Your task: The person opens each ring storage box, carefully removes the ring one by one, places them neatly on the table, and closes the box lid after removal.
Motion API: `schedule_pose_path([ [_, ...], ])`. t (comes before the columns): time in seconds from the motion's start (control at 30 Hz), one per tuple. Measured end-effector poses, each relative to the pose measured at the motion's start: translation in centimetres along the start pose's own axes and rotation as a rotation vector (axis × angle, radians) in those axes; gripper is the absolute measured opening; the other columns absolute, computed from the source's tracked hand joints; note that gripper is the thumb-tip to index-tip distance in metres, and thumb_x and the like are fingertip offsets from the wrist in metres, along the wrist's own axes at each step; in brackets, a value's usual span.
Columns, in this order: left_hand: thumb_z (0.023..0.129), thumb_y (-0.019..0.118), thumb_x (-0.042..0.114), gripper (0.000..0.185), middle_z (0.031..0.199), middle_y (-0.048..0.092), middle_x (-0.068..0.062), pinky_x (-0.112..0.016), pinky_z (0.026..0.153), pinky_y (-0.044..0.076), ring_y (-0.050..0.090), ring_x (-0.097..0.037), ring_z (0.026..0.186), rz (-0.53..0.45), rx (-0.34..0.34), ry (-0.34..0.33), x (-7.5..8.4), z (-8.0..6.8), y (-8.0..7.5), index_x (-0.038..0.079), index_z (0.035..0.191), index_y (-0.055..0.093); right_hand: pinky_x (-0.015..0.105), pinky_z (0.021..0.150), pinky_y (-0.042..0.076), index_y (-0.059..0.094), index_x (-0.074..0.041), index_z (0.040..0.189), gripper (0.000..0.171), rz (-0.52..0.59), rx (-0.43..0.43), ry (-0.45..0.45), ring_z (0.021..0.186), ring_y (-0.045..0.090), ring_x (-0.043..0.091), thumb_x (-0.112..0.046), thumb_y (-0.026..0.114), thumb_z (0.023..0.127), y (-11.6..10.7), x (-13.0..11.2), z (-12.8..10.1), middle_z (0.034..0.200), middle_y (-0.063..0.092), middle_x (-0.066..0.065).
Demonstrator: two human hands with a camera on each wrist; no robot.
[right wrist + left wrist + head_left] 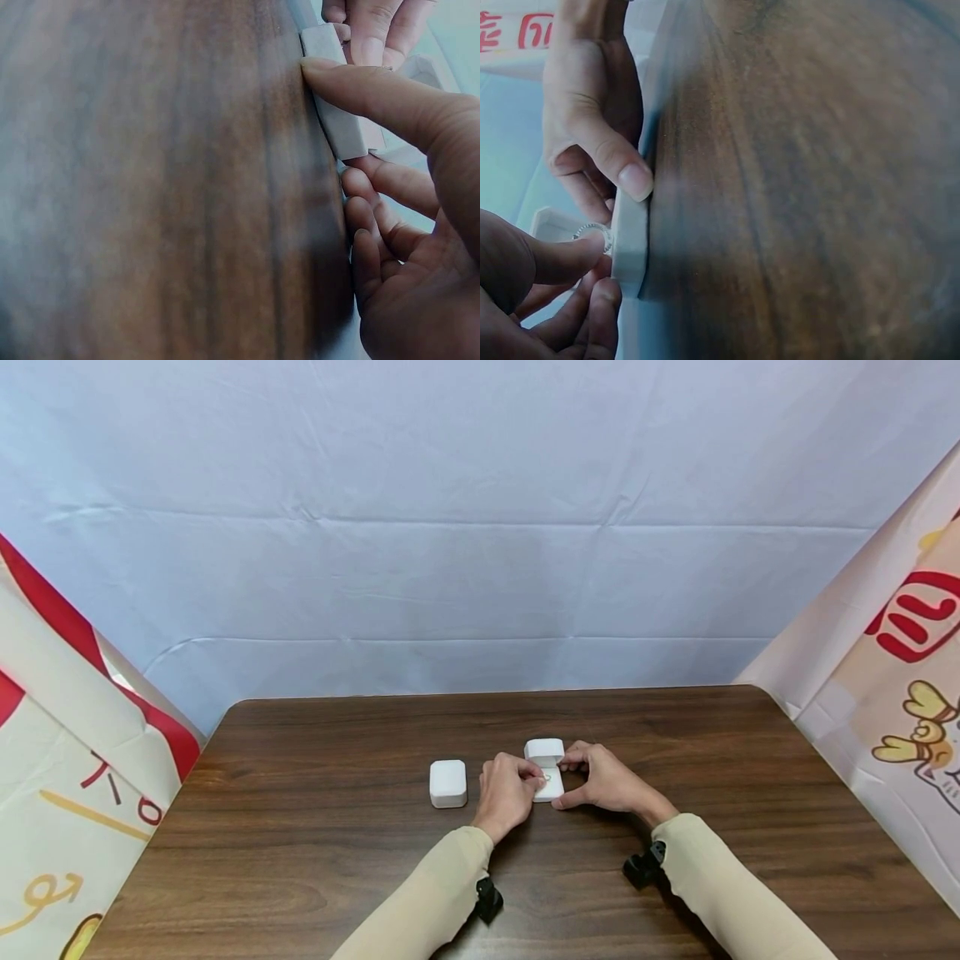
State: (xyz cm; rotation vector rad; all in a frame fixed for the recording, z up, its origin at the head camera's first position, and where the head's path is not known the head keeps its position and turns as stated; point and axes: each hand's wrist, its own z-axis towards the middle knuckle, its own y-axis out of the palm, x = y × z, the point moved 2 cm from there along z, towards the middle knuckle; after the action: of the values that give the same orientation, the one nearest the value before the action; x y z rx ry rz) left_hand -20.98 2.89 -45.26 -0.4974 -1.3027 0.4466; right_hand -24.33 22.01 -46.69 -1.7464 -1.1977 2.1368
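Note:
An open white ring box (553,789) stands on the wooden table, its lid (544,749) raised at the back. My left hand (505,793) pinches a ring (594,228) between thumb and fingers, right at the box's insert. In the left wrist view, the ring's band looks silvery with a beaded or stone-set edge; the fingertips cover part of it. On the other side, my right hand (609,781) grips the box, thumb (330,66) on its front and fingers curled behind along its side.
A second white box (448,783), closed, stands left of my left hand on the brown wooden table (322,827). A pale cloth (480,568) hangs behind the table's far edge, with printed cloths at both sides. Black wrist cameras sit on both sleeves.

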Motion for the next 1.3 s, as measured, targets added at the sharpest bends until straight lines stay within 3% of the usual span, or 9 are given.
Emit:
schedule_pose_path([
  [0.33,0.084,0.081,0.005,0.016,0.072,0.071,0.009,-0.04,0.083,0.048,0.066,-0.014,0.08,0.004,-0.008,-0.024,0.1,0.0,-0.1,0.015,0.071,0.079,0.036,0.082,0.045,0.074,-0.007,0.105,0.042,-0.002,-0.003,-0.009,0.093,0.053,0.023,-0.024,0.094,0.073,0.1,0.0,0.0,0.103,0.061,0.004],
  [0.73,0.081,0.084,0.007,0.015,0.066,0.067,0.012,-0.032,0.072,0.05,0.061,-0.006,0.07,0.014,-0.035,0.016,1.1,-1.0,-1.0,0.015,0.071,0.078,0.035,0.081,0.044,0.074,-0.008,0.105,0.043,0.002,0.003,-0.021,0.093,0.052,0.022,-0.025,0.095,0.072,0.1,-0.2,-0.1,0.102,0.061,0.003],
  [1.0,0.081,0.085,0.011,0.015,0.062,0.065,0.015,-0.027,0.064,0.049,0.058,-0.001,0.064,0.016,-0.114,0.022,1.8,-2.6,-1.3,0.017,0.069,0.079,0.032,0.081,0.046,0.075,-0.008,0.103,0.04,-0.021,0.014,-0.063,0.092,0.054,0.02,-0.022,0.095,0.071,0.1,0.2,0.1,0.099,0.062,0.002],
  [1.3,0.076,0.085,0.007,0.02,0.057,0.064,0.018,-0.035,0.073,0.051,0.063,-0.004,0.066,0.062,-0.207,0.016,2.2,-4.4,-0.9,0.019,0.063,0.076,0.032,0.083,0.047,0.072,-0.006,0.105,0.043,-0.003,0.009,-0.021,0.095,0.056,0.022,-0.024,0.094,0.072,0.1,0.0,0.0,0.104,0.062,0.002],
])
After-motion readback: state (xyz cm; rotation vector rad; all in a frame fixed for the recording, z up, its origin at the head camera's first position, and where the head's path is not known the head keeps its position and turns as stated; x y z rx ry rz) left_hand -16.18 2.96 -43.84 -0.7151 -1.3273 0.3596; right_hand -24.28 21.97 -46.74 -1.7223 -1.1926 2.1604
